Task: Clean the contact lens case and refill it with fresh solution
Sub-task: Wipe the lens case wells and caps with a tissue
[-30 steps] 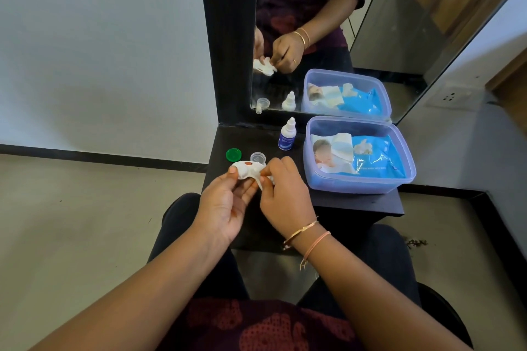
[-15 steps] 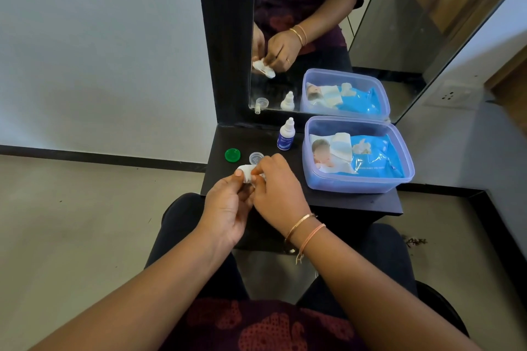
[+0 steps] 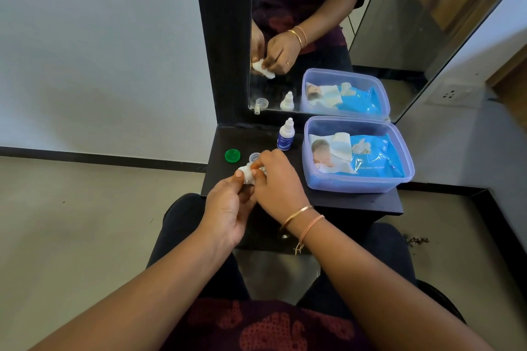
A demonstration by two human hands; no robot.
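- Hands meet over the near left part of the black tabletop (image 3: 356, 202), just in front of the solution bottle (image 3: 285, 135).
- Your left hand (image 3: 228, 208) pinches a small wad of white tissue (image 3: 247, 174) between thumb and fingers, closed around it from below.
- Your right hand (image 3: 278, 179) presses into the same wad from the bottle's side, fingertips curled tight onto the tissue.
- You cannot see the lens case body itself; the tissue and your fingers cover whatever sits inside the wad, so I cannot tell whether the case is there.
- A green cap (image 3: 232, 155) lies flat on the tabletop, left of the bottle and just beyond your left hand, touching nothing.
- A clear cap (image 3: 254, 156) rests between the green cap and the bottle, partly hidden by your right fingertips.
- The solution bottle stands upright with its white nozzle cap on, close to the mirror (image 3: 328, 23) at the back of the tabletop.
- Just right of the bottle sits an open blue plastic box (image 3: 356, 184), holding a blue pack of wipes (image 3: 370, 157) with a loose white tissue on top.
- The mirror reflects both of your hands gripping the white wad.
- Two bangles (image 3: 302, 218) circle your right wrist.
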